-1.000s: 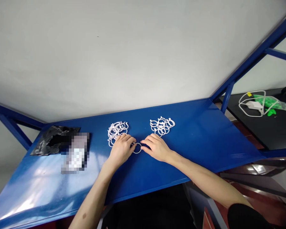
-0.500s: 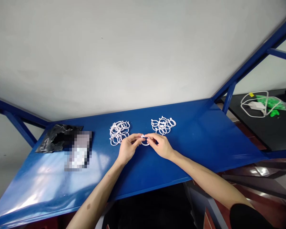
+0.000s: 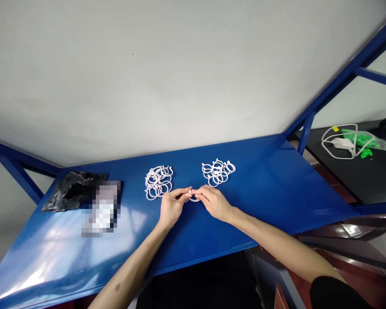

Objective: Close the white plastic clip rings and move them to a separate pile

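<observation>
My left hand [image 3: 171, 206] and my right hand [image 3: 214, 201] meet above the blue shelf [image 3: 270, 184], and both pinch one white plastic ring [image 3: 193, 196] between their fingertips. The ring is lifted slightly off the surface. A pile of several white rings [image 3: 157, 182] lies just beyond my left hand. A second pile of white rings [image 3: 217, 171] lies just beyond my right hand.
A crumpled black plastic bag [image 3: 71, 192] with a blurred-out patch [image 3: 102, 208] lies at the shelf's left. Blue frame bars [image 3: 337, 81] rise at the right. On a black table [image 3: 357, 176] at far right lie a white cable [image 3: 336, 143] and a bag of green parts [image 3: 366, 141].
One second ago both hands lay flat on the shelf round a ring. They have since lifted it and now pinch it between the fingertips of both hands.
</observation>
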Tool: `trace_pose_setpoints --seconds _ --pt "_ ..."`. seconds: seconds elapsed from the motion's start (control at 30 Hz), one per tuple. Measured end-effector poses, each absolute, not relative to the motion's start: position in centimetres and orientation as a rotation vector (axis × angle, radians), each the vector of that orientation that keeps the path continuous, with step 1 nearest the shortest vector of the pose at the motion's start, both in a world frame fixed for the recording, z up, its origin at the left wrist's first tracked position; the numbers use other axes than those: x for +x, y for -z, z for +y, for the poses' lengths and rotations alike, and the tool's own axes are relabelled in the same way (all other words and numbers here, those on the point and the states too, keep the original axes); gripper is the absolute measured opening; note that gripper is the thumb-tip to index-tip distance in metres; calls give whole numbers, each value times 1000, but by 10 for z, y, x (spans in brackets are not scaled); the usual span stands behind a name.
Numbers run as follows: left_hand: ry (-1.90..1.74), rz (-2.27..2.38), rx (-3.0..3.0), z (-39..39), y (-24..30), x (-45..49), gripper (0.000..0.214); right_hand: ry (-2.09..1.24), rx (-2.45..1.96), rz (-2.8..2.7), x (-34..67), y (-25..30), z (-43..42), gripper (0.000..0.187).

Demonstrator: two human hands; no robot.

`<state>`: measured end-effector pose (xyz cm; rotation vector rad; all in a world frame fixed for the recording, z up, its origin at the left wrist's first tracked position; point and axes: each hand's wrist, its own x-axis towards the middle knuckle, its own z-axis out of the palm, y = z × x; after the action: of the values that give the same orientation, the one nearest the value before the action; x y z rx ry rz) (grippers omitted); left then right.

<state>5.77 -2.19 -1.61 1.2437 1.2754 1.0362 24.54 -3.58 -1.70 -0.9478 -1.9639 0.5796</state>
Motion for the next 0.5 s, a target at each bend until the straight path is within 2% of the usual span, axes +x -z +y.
trace_pose_setpoints --seconds 0.13,0.23,0.33,0.4,0.5 --pt "-993 1253 1443 -18 12 55 33 -553 -972 -1989 244 17 -34 22" --pt "-937 1270 1799 -10 -1 45 35 -402 -1074 -1935 244 14 -26 21" --pt "-934 1685 2185 -4 -12 30 38 -142 -1227 -1877 253 10 -14 17" --pt "-764 1942 2350 -3 -13 21 37 7 -1342 -1870 263 7 -7 17" --pt "-378 2023 2469 -4 -9 16 31 149 -1514 -1854 277 5 1 16"
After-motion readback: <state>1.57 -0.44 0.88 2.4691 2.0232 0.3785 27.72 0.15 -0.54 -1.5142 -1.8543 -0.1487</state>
